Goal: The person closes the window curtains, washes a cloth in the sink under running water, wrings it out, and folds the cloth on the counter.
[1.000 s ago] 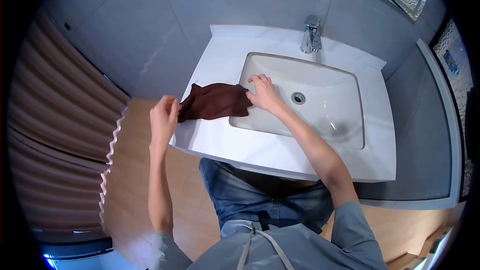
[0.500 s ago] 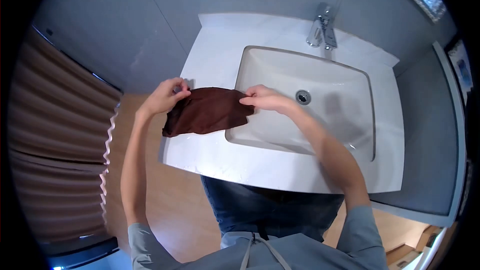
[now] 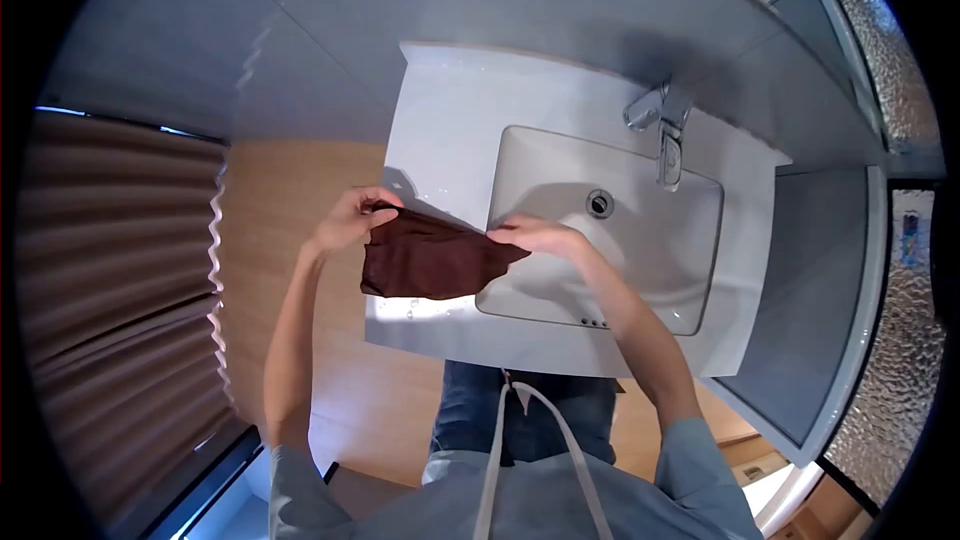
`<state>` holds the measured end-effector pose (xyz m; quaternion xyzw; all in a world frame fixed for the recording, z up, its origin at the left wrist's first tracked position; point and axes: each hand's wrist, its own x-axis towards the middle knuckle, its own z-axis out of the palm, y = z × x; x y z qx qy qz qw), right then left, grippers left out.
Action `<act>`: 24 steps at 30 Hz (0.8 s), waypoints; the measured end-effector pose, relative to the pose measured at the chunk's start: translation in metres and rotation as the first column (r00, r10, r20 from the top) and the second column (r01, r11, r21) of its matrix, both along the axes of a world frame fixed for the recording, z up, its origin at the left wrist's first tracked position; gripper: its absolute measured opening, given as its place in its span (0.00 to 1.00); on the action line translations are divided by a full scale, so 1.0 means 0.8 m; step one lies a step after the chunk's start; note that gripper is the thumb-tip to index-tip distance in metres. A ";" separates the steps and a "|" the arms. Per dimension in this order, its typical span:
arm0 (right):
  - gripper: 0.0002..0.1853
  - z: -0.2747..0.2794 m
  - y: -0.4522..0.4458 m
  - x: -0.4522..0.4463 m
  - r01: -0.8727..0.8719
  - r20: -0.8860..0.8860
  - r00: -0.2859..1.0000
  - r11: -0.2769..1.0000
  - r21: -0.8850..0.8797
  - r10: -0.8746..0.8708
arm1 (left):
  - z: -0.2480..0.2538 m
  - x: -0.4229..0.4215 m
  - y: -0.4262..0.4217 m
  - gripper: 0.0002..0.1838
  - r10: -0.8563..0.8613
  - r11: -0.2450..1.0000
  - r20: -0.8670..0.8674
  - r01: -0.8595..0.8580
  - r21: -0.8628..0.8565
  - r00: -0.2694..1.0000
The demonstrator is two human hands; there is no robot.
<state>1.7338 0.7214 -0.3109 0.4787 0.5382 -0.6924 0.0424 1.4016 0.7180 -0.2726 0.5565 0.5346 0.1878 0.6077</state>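
A dark reddish-brown cloth (image 3: 430, 255) hangs between my two hands, above the left part of the white countertop and the basin's left rim. Its upper left corner is pinched in my left hand (image 3: 352, 220), thumb against fingers. My right hand (image 3: 540, 237) grips the upper right corner, over the left side of the sink basin (image 3: 640, 270). The cloth looks thin and slightly creased, with an uneven lower edge. Its exact kind is not clear.
A chrome faucet (image 3: 665, 130) stands behind the basin, above the drain (image 3: 600, 204). The white countertop (image 3: 440, 130) meets a grey wall at the back. A pleated brown curtain (image 3: 120, 250) hangs to the left, and a grey panel (image 3: 800, 290) borders the right side.
Both hands have lifted the cloth off the counter, and it now hangs down between them. The head view has shifted and tilted.
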 end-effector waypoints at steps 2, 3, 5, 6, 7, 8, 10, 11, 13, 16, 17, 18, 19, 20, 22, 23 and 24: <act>0.17 -0.015 0.005 0.000 -0.047 -0.082 0.995 0.997 0.060 0.052 | 0.009 0.002 0.011 0.06 0.048 0.998 -0.060 -0.046 0.044 0.997; 0.16 -0.014 0.006 -0.003 -0.002 -0.087 0.996 0.986 0.169 0.017 | 0.002 -0.003 0.017 0.06 0.034 0.994 -0.106 -0.022 0.107 0.994; 0.13 -0.010 0.005 -0.003 0.086 -0.102 0.993 0.923 0.376 -0.051 | -0.008 -0.004 0.029 0.05 0.012 0.974 -0.196 0.033 0.225 0.981; 0.08 -0.002 0.009 -0.007 0.114 -0.083 0.993 0.919 0.377 -0.089 | 0.002 0.002 0.030 0.06 0.065 0.972 -0.254 -0.004 0.235 0.965; 0.08 -0.003 0.011 -0.009 0.205 -0.111 0.978 0.881 0.427 -0.174 | 0.000 -0.001 0.032 0.07 0.097 0.967 -0.281 -0.024 0.253 0.955; 0.08 -0.014 0.010 -0.009 0.299 -0.146 0.954 0.829 0.474 -0.261 | -0.012 -0.004 0.036 0.08 0.126 0.961 -0.309 -0.039 0.273 0.943; 0.10 -0.039 0.011 -0.008 0.496 -0.241 0.866 0.686 0.532 -0.439 | -0.032 -0.008 0.044 0.10 0.231 0.921 -0.366 -0.081 0.382 0.902; 0.10 -0.038 0.008 -0.012 0.489 -0.222 0.848 0.548 0.678 -0.481 | -0.041 -0.009 0.041 0.11 0.310 0.879 -0.387 -0.107 0.464 0.869; 0.12 -0.035 -0.002 -0.015 0.388 -0.203 0.799 0.227 0.893 -0.566 | -0.045 -0.001 0.027 0.13 0.387 0.821 -0.397 -0.116 0.558 0.832; 0.14 -0.079 -0.039 -0.001 0.375 -0.138 0.854 0.410 0.832 -0.501 | -0.038 0.009 -0.013 0.16 0.324 0.805 -0.372 -0.047 0.592 0.870; 0.15 -0.083 -0.050 -0.001 0.411 -0.171 0.868 0.483 0.773 -0.466 | -0.035 0.012 -0.030 0.16 0.253 0.804 -0.345 0.002 0.595 0.904; 0.17 -0.069 -0.061 -0.006 0.376 -0.136 0.891 0.533 0.758 -0.434 | -0.030 0.015 -0.042 0.17 0.178 0.799 -0.320 0.053 0.599 0.931; 0.16 -0.056 -0.062 -0.012 0.420 -0.146 0.877 0.582 0.696 -0.458 | -0.026 0.017 -0.051 0.17 0.161 0.778 -0.355 0.103 0.620 0.921; 0.15 -0.050 -0.064 -0.018 0.462 -0.155 0.863 0.627 0.627 -0.481 | -0.020 0.019 -0.058 0.17 0.146 0.755 -0.392 0.154 0.637 0.908; 0.14 -0.037 -0.063 -0.028 0.452 -0.155 0.871 0.638 0.623 -0.465 | -0.013 0.017 -0.062 0.17 0.152 0.745 -0.435 0.187 0.641 0.887; 0.14 -0.035 -0.060 -0.029 0.398 -0.141 0.893 0.606 0.688 -0.427 | -0.018 0.014 -0.062 0.17 0.146 0.732 -0.437 0.200 0.652 0.888; 0.14 -0.033 -0.057 -0.030 0.342 -0.123 0.914 0.569 0.748 -0.387 | -0.025 0.012 -0.060 0.17 0.141 0.719 -0.439 0.213 0.661 0.887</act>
